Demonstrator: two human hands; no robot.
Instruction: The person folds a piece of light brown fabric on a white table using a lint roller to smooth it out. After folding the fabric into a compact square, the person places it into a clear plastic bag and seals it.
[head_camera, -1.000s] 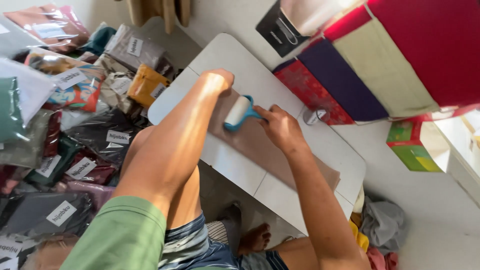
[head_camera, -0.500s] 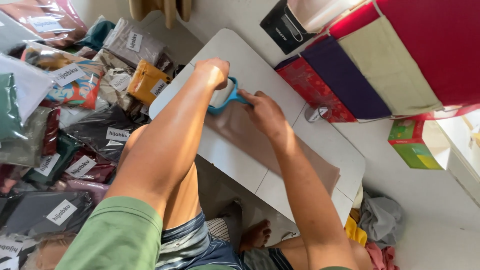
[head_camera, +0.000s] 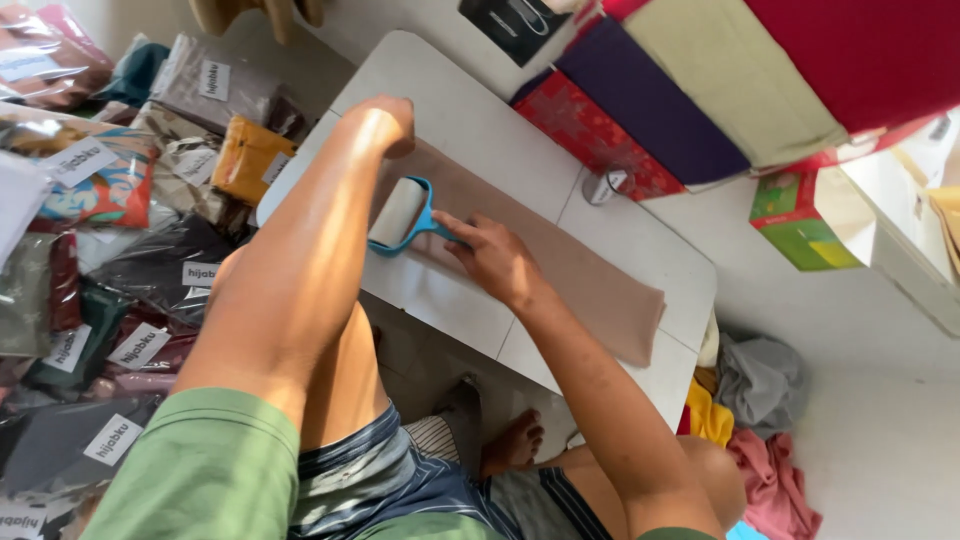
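Note:
A long beige cloth (head_camera: 590, 275) lies flat along a low white table (head_camera: 460, 100). My left hand (head_camera: 385, 120) presses down on the far end of the cloth, with the arm stretched across the view. My right hand (head_camera: 490, 255) grips the blue handle of a lint roller (head_camera: 400, 215). Its white drum rests on the cloth just below my left hand.
Several bagged, labelled garments (head_camera: 120, 270) are piled left of the table. Folded red, purple, tan and crimson fabrics (head_camera: 680, 110) lie beyond it, next to a green box (head_camera: 800, 225). A small metal object (head_camera: 605, 185) sits on the table. Loose clothes (head_camera: 755, 400) lie at the right, and my bare foot (head_camera: 510, 440) is under the table edge.
The lint roller has travelled along the cloth toward my left hand, then shifted toward the table's near edge. My left hand has stayed pressed on the cloth's end.

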